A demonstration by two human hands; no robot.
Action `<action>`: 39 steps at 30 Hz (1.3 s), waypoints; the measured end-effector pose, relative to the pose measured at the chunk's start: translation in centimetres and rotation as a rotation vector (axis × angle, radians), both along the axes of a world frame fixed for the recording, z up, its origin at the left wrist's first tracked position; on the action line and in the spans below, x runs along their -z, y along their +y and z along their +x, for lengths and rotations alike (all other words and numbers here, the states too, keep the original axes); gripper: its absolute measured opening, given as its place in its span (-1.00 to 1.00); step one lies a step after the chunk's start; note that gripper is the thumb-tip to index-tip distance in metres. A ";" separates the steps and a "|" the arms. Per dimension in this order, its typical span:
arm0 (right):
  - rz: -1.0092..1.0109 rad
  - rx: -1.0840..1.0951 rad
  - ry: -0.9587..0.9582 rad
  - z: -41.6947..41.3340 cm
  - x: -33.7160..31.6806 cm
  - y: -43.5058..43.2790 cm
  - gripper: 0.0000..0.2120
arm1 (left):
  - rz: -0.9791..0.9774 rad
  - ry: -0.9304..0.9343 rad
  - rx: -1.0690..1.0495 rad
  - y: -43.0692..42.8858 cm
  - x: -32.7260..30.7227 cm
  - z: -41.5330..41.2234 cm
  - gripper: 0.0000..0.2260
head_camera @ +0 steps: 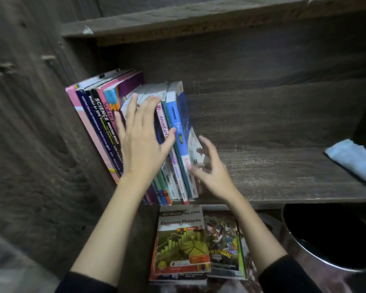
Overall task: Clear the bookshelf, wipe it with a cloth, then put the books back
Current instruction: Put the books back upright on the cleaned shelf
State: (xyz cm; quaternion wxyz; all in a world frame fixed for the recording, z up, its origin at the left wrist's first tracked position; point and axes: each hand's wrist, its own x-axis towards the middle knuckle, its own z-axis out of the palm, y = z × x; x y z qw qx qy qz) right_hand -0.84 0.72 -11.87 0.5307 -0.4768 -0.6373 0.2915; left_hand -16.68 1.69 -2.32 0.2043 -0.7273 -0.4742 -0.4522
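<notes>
Two hands at the books (97, 115) leaning at the left end of the shelf (273, 176). My left hand (143, 142) lies flat, fingers straight, pressing their spines. My right hand (209, 166), fingers loosely spread, holds nothing beside the end book (183, 108); blur hides contact.

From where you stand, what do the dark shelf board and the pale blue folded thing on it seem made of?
Dark grey-brown shelf board: wood or wood-grain laminate, matt; streaky grain and fine scratches show. Pale blue folded thing: soft fabric, probably a cloth; rounded folds, no shine, though blurred.
</notes>
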 end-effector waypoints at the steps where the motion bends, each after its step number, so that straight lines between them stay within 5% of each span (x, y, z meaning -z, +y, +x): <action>1: 0.073 -0.015 0.008 -0.4 -1.3 0.0 -0.38 | -0.003 -0.019 0.018 -0.2 0.1 0.0 -0.46; 6: 0.303 0.088 -0.170 -1.6 -6.9 0.8 -0.53 | 0.029 -0.154 0.027 -1.5 1.3 0.5 -0.47; 12: 0.337 0.093 -0.489 -1.3 -10.5 1.3 -0.56 | -0.028 -0.312 0.180 -3.3 2.7 1.0 -0.47; 28: 0.251 0.152 -0.535 -2.6 -11.8 0.0 -0.58 | -0.092 -0.365 0.180 -7.0 1.4 -1.5 -0.40; 31: 0.245 0.174 -0.532 -2.9 -11.8 -0.2 -0.58 | -0.067 -0.502 0.163 -8.2 2.7 -1.4 -0.43; 39: 0.187 0.145 -0.516 -3.3 -12.1 -0.6 -0.60 | -0.449 -0.527 0.083 -9.0 4.8 1.2 -0.42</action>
